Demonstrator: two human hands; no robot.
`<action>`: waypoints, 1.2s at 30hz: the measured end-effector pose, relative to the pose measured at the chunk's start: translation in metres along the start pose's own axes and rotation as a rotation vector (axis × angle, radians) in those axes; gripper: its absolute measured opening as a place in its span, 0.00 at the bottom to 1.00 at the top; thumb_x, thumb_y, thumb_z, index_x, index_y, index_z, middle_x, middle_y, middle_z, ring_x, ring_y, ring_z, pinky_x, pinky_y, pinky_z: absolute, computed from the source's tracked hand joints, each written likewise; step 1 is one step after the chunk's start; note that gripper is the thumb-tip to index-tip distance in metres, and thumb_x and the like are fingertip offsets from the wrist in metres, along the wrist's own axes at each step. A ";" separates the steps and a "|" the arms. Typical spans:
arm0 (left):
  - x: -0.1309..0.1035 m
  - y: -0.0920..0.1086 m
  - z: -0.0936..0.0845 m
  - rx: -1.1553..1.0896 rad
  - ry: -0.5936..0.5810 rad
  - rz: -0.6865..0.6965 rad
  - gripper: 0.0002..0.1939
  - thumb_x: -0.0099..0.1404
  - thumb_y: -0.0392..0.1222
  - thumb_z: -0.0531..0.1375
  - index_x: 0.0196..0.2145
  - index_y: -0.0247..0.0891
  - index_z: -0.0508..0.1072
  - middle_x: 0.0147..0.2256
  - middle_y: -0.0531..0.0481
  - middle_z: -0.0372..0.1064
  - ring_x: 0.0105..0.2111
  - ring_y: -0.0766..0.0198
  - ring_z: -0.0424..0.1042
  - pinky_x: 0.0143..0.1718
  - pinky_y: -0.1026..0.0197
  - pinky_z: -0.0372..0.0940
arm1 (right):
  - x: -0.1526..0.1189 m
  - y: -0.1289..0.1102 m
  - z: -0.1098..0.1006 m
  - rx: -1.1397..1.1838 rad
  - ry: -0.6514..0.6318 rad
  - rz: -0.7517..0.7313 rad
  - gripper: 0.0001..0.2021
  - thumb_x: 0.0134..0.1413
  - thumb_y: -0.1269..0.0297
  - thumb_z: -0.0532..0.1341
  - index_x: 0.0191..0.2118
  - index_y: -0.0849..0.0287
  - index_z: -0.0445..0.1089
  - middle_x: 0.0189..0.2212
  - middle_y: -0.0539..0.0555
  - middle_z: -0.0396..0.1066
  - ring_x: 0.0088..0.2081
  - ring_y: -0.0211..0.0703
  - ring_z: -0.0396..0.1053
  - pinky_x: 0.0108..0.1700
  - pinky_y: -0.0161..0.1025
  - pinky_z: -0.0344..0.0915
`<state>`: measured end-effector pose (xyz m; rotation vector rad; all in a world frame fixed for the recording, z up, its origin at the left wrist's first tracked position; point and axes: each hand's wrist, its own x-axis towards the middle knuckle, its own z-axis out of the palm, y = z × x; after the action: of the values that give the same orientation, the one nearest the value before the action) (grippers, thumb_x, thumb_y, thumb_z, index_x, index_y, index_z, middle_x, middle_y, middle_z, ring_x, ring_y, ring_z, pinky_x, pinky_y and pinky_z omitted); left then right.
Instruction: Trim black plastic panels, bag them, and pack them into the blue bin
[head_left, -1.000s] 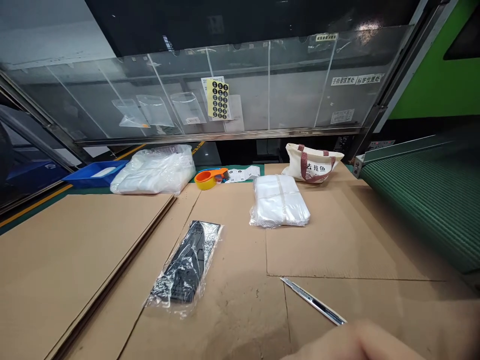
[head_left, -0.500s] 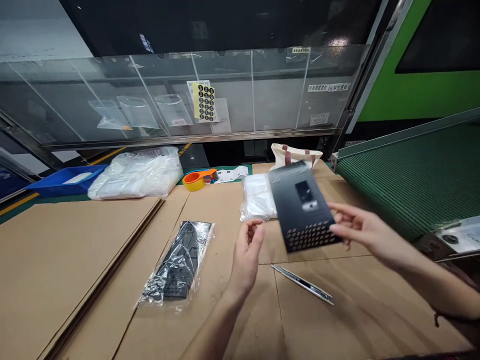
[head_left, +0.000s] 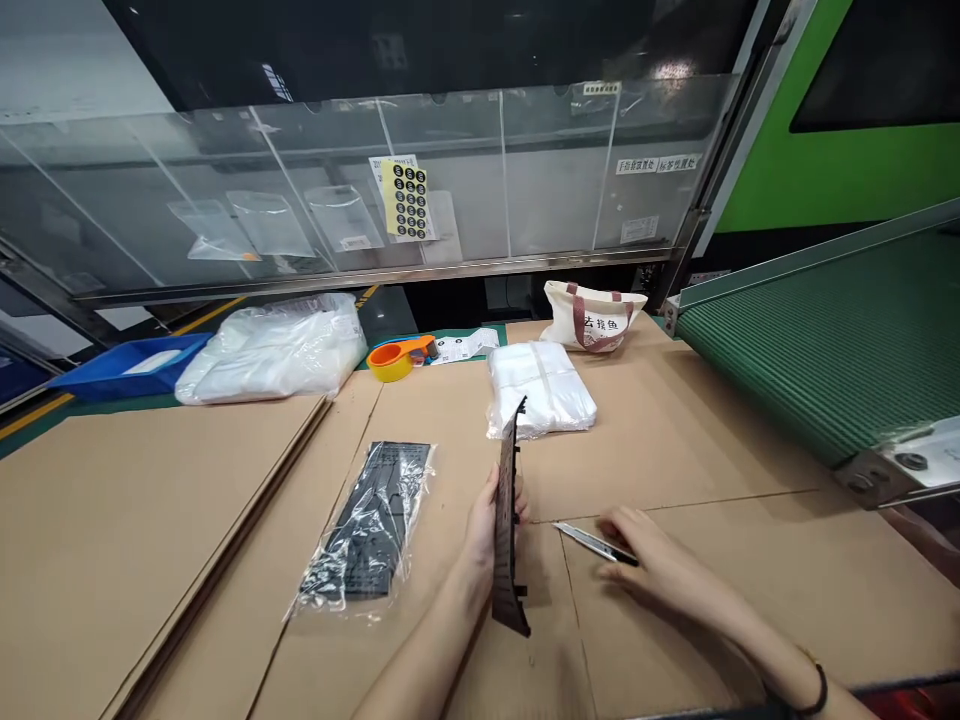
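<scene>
In my left hand (head_left: 486, 525) is a black plastic panel (head_left: 507, 535), turned almost edge-on and upright, with small tabs along its right side. My fingers wrap round its middle. My right hand (head_left: 645, 560) is low over the cardboard, thumb and fingers apart on either side of the handle end of a utility knife (head_left: 589, 540). The knife lies flat, its rear end hidden by that hand. To the left of my left hand, black panels in a clear plastic bag (head_left: 375, 520) lie on the cardboard.
Behind the panel sits a stack of clear bags (head_left: 544, 385), with a cloth tote (head_left: 592, 318) beyond it. An orange tape dispenser (head_left: 397, 357), a large plastic-wrapped bundle (head_left: 274, 350) and a blue tray (head_left: 127, 365) line the back. A green conveyor (head_left: 825, 330) runs at right.
The black panel has passed from my right hand to my left and turned from face-on to edge-on. My right hand has moved down and left to the knife.
</scene>
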<state>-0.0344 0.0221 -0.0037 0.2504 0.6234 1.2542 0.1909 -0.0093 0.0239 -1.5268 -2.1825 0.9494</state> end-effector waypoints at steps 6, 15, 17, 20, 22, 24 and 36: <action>0.005 -0.015 -0.016 -0.072 -0.148 -0.012 0.22 0.63 0.43 0.61 0.19 0.37 0.54 0.19 0.59 0.46 0.16 0.74 0.48 0.17 0.69 0.48 | 0.000 0.012 0.011 0.040 -0.020 0.007 0.10 0.59 0.60 0.53 0.31 0.58 0.65 0.32 0.57 0.70 0.34 0.46 0.67 0.37 0.41 0.63; -0.010 -0.016 -0.008 -0.106 -0.294 -0.053 0.24 0.64 0.46 0.60 0.17 0.37 0.53 0.19 0.57 0.43 0.18 0.72 0.46 0.19 0.68 0.46 | 0.009 -0.084 -0.060 0.084 0.178 -0.296 0.15 0.65 0.56 0.52 0.46 0.57 0.72 0.37 0.55 0.76 0.38 0.44 0.72 0.40 0.38 0.67; -0.012 -0.016 -0.007 -0.115 -0.323 -0.053 0.24 0.64 0.46 0.60 0.17 0.36 0.53 0.19 0.57 0.43 0.18 0.72 0.46 0.19 0.68 0.45 | 0.015 -0.096 -0.063 -0.047 0.207 -0.386 0.15 0.66 0.60 0.51 0.48 0.57 0.72 0.43 0.55 0.76 0.43 0.45 0.73 0.44 0.40 0.68; -0.014 -0.016 -0.006 -0.130 -0.326 -0.054 0.24 0.66 0.47 0.59 0.18 0.36 0.55 0.20 0.57 0.44 0.18 0.72 0.46 0.19 0.67 0.45 | 0.023 -0.100 -0.062 -0.219 0.248 -0.440 0.15 0.67 0.63 0.50 0.51 0.58 0.70 0.46 0.56 0.75 0.46 0.46 0.73 0.47 0.42 0.69; -0.015 -0.017 -0.006 -0.138 -0.320 -0.054 0.23 0.67 0.48 0.58 0.19 0.36 0.55 0.20 0.57 0.45 0.18 0.72 0.46 0.20 0.67 0.47 | 0.027 -0.100 -0.062 -0.319 0.296 -0.441 0.16 0.67 0.63 0.50 0.52 0.59 0.70 0.45 0.57 0.76 0.45 0.46 0.74 0.45 0.41 0.69; -0.016 -0.018 -0.006 -0.146 -0.320 -0.052 0.23 0.67 0.47 0.58 0.19 0.36 0.56 0.20 0.57 0.45 0.19 0.72 0.46 0.21 0.67 0.48 | 0.027 -0.100 -0.064 -0.396 0.337 -0.423 0.16 0.67 0.63 0.51 0.53 0.60 0.70 0.43 0.58 0.76 0.43 0.47 0.75 0.42 0.40 0.69; -0.023 -0.013 0.005 -0.122 -0.229 -0.080 0.20 0.60 0.38 0.61 0.18 0.37 0.54 0.19 0.58 0.43 0.18 0.72 0.46 0.20 0.68 0.48 | 0.019 -0.105 -0.062 -0.425 0.291 -0.437 0.15 0.67 0.62 0.50 0.48 0.58 0.71 0.37 0.55 0.77 0.36 0.43 0.75 0.34 0.37 0.64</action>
<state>-0.0254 -0.0032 0.0008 0.2608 0.3557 1.1623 0.1454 0.0071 0.1379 -1.1635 -2.4397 0.1233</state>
